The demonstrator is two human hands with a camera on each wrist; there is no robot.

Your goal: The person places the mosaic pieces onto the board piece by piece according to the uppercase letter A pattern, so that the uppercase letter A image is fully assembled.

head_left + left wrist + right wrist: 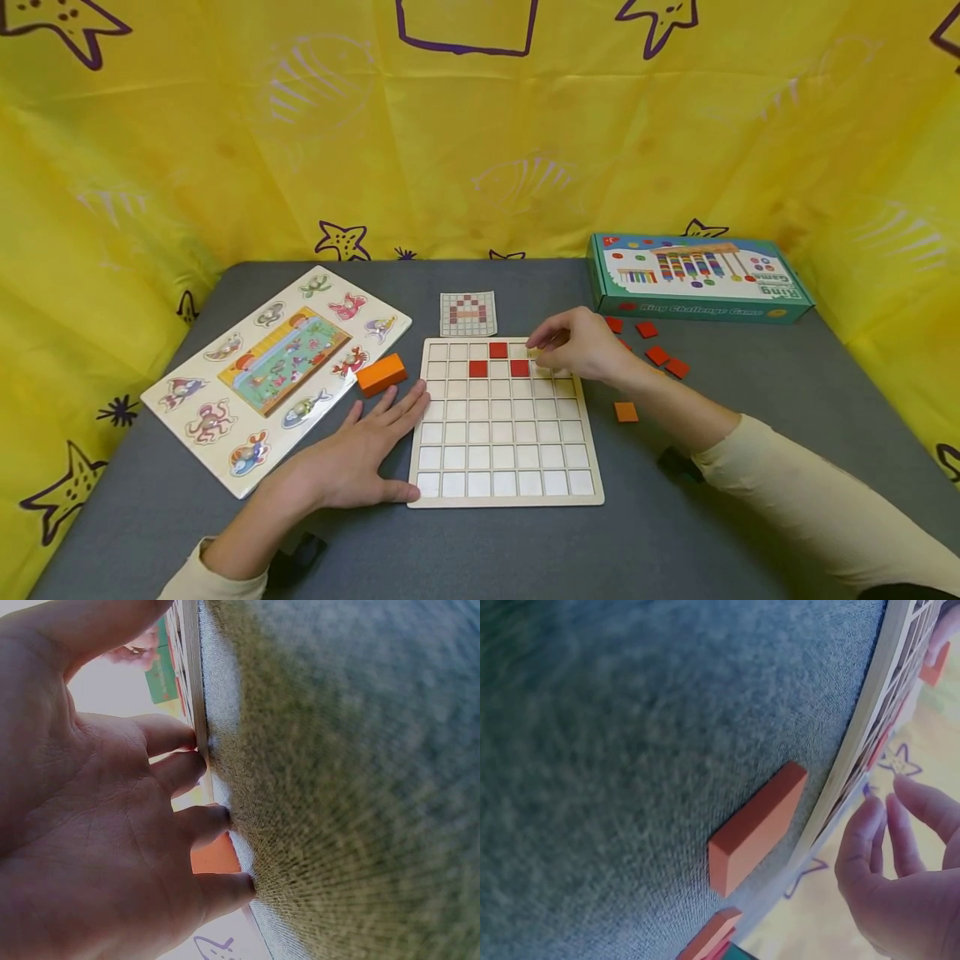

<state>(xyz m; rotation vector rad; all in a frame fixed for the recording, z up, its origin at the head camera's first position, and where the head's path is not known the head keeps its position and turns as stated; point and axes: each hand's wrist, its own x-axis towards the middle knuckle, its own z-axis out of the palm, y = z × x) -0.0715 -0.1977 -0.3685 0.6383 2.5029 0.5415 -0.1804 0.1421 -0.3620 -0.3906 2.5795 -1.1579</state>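
Observation:
A wooden grid board (514, 502) lies flat, with red square tiles (498, 350) in three of its upper cells. My left hand (360, 454) is spread along the board's left edge, thumb and fingertips touching it. In the left wrist view, the palm and extended fingers (214, 825) show beside the rim. Over the board's top right corner hovers my right hand (576, 343), its fingers bent. The right wrist view shows its thumb and fingertips apart, with no tile visible between them. Above the board lies a small pattern card (468, 314).
An orange block or tile stack (381, 375) touches the animal peg puzzle (217, 329) at left. Loose red tiles (657, 356) lie beyond the right forearm, an orange tile (626, 412) nearer. A green game box (701, 279) stands at back right.

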